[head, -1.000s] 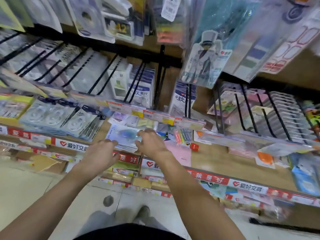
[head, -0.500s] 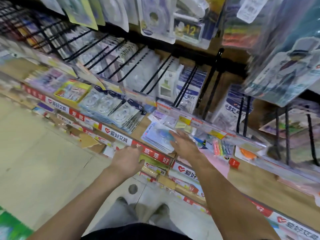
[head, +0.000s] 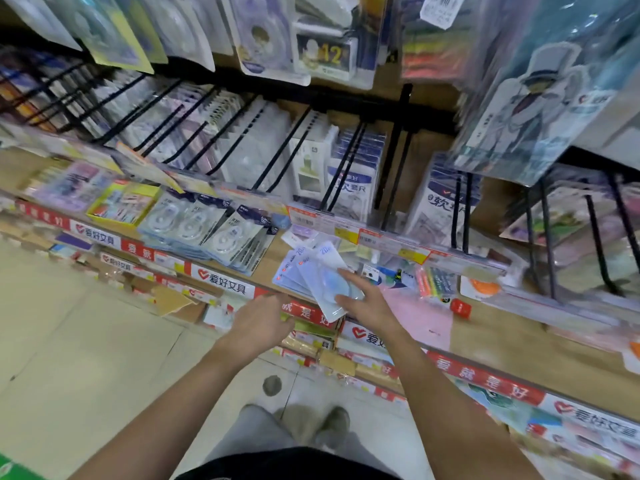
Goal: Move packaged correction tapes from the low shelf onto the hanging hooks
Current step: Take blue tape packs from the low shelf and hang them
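Note:
A fanned stack of light blue packaged correction tapes (head: pixel 304 271) lies on the low wooden shelf (head: pixel 502 337). My right hand (head: pixel 369 303) holds the top pack, index finger and thumb spread across its clear blister. That pack is turned askew and its corner overhangs the shelf's front edge. My left hand (head: pixel 261 323) hovers at the red price strip below the stack with loosely curled fingers and holds nothing. Black hanging hooks (head: pixel 282 157) stick out above the shelf, most of them loaded with packs.
More correction tapes with dark headers (head: pixel 211 230) lie left of the stack, beside a yellow box (head: pixel 121 206). Pink paper (head: pixel 419 313), markers and a small red cap (head: pixel 460 308) lie to the right. Large hanging packages (head: pixel 530 98) crowd overhead. Tiled floor lies below.
My left hand came off the stack and dropped to the shelf's front edge. My right hand stayed on the stack, and the top pack is turned out over the edge. The view swung left.

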Motion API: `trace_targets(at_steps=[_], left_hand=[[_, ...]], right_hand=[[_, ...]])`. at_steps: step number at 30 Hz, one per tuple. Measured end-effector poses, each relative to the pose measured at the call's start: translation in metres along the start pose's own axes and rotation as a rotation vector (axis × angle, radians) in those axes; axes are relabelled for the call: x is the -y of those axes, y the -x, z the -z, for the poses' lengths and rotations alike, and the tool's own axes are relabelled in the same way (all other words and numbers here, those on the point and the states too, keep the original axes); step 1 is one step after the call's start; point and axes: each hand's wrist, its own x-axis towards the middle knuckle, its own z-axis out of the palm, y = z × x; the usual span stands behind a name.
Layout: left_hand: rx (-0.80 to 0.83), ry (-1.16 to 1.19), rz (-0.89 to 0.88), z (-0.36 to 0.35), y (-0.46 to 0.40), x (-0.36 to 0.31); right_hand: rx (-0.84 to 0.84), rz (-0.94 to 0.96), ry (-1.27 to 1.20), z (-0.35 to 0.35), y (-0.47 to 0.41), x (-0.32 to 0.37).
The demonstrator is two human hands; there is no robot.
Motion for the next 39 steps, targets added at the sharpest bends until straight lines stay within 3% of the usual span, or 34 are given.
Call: trace_targets(at_steps=[8, 13, 18, 22, 29, 39], left_hand=[[-0.152, 0.347, 0.086, -0.041, -0.034, -0.02], [-0.306, 0.488, 0.267, -0.058, -0.056, -0.049], [-0.292, 0.756, 0.516, -0.057, -0.078, -0.068], [-0.288, 0.871, 0.54, -0.053, -0.086, -0.081], [-0.218, 0.815, 0.524, -0.069, -0.103, -0.071], [-0.288, 1.125, 0.494, -0.074, -0.1, -0.055]], right_hand=[[-0.287, -0.029, -0.214, 0.022, 0.07, -0.042], [-0.394, -0.05, -0.221, 0.034, 0.104, -0.053], [-0.474, -0.069, -0.271, 0.039, 0.123, -0.057], [-0.514, -0.076, -0.324, 0.041, 0.136, -0.055], [-0.546, -0.074, -0.359, 0.04, 0.146, -0.055], [-0.521, -0.07, -0.415, 0.025, 0.13, -0.048]])
